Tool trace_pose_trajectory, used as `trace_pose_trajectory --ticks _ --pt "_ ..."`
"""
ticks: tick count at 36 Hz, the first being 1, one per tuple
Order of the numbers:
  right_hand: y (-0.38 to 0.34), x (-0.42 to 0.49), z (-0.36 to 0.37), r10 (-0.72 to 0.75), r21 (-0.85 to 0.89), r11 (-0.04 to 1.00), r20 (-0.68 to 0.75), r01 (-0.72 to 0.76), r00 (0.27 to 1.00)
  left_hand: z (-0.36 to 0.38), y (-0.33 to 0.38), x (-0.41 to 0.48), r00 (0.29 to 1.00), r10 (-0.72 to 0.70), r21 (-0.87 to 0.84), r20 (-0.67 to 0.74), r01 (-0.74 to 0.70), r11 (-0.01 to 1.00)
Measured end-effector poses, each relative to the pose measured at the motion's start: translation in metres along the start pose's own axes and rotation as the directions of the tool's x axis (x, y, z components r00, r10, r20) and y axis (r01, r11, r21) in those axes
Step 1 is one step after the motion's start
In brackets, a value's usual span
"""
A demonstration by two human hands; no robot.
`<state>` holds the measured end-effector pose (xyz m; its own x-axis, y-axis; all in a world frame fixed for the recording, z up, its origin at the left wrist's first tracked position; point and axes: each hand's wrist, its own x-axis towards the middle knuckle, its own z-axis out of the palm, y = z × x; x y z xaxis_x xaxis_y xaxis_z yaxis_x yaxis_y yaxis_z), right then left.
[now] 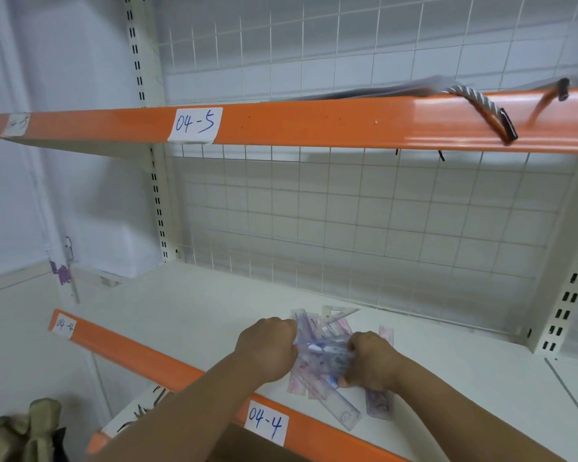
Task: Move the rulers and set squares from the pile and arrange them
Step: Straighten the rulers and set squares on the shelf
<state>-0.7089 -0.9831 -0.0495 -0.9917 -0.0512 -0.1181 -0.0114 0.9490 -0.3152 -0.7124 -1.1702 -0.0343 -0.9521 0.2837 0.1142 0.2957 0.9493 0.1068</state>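
Holding a pile of rulers and set squares [321, 350] from both sides on the lower shelf [187, 315].

Grips the left edge of the pile with the left hand [267, 348], fingers curled tight, tips hidden behind the knuckles. Pinches the right side with the right hand [371, 360], fingers curled round several clear pink and blue rulers. Keeps the pile near the front of the shelf, just behind the orange edge [141, 354] with the label "04-4" [266, 423], some rulers fanned out toward the front. At the back of the pile one set square [339, 313]; just beside it on the right one pink ruler [386, 332]. Behind, a white wire grid [347, 228].
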Motion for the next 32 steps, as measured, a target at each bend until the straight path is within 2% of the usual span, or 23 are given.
trace_pose_trajectory --ticks 9,17,26,32 --pt "0.001 -0.001 0.000 -0.008 -0.017 1.000 -0.011 0.008 1.000 0.001 -0.001 -0.001 1.000 0.001 -0.001 0.012 -0.001 1.000" --pt "0.002 -0.002 -0.001 0.007 0.124 0.992 -0.023 -0.004 1.000 0.000 -0.001 -0.001 1.000 0.002 0.004 0.014 -0.002 1.000" --pt "0.000 -0.012 -0.008 -0.042 0.067 0.997 -0.023 0.044 0.999 0.001 0.003 -0.001 0.999 0.031 0.018 0.012 -0.031 0.999" --pt "0.003 -0.022 -0.014 -0.075 0.012 0.997 -0.107 0.077 0.991 0.002 0.008 -0.001 0.998 0.055 0.015 0.021 -0.055 0.998"
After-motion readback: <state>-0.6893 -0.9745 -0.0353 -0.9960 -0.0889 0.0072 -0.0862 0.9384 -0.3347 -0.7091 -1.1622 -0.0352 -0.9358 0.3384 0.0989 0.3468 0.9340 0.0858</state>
